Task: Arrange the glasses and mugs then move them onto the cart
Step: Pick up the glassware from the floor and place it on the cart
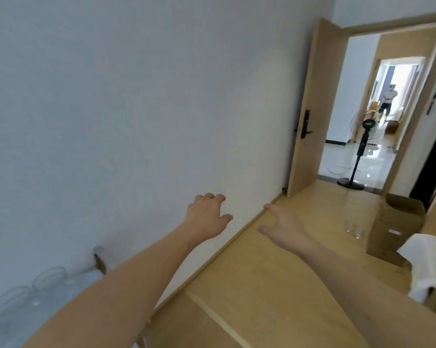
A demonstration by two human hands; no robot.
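no text can be read anywhere. the cardboard box (397,229) at 3 o'clock bears a pale label, but its print is too blurred to make out.

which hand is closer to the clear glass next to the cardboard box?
Right. The right hand reaches out just left of the clear glass, not touching it. The left hand is farther left, in front of the wall.

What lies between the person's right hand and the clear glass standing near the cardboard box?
In the head view, only bare wooden surface lies between the right hand and the clear glass. The cardboard box stands just beyond the glass.
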